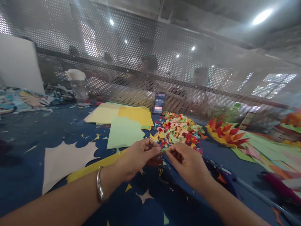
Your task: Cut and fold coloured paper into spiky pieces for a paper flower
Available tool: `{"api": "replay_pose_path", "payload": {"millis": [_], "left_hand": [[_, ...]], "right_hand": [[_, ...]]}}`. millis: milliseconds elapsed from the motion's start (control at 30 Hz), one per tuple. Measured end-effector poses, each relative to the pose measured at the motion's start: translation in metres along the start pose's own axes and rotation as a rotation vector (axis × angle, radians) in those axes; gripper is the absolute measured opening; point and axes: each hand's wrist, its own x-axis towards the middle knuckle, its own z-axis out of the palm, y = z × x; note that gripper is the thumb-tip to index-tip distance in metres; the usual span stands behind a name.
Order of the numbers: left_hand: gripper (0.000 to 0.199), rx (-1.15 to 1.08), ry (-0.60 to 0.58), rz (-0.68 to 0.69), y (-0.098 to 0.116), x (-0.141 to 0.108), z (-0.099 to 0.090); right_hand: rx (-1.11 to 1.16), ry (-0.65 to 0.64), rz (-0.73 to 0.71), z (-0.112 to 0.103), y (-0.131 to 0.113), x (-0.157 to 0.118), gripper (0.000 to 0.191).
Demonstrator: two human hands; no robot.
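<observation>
1. The green scrap lies between both hands' fingertips, nearer the right; its long axis is too small to tell.
2. Right hand: narrow, seemingly pinching the scrap.
3. Left hand: thumb against forefinger, just left of it; I cannot tell whether it grips anything.
4. The pile sits just beyond.
</observation>
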Motion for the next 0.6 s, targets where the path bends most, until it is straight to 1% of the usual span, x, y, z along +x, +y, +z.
{"api": "replay_pose_path", "payload": {"millis": [67,167,233,400,600], "left_hand": [[0.022,-0.177,-0.003,-0.021,0.0,0.002,0.002],[0.023,-0.3,0.027,-0.022,-0.001,0.003,0.0],[0.021,-0.334,0.032,-0.028,-0.002,0.004,-0.001],[0.023,-0.383,-0.036,-0.056,-0.006,0.003,0.003],[0.024,-0.42,-0.032,0.03,-0.004,0.004,0.007]], "right_hand": [[-0.045,0.049,-0.063,0.005,-0.002,-0.001,0.014],[-0.073,0.088,-0.155,0.013,-0.002,-0.003,0.011],[-0.049,0.117,-0.186,0.016,-0.001,-0.004,0.009],[0.042,0.142,-0.17,0.014,0.003,-0.005,0.01],[0.101,0.163,-0.214,0.012,0.003,-0.008,0.016]]}}
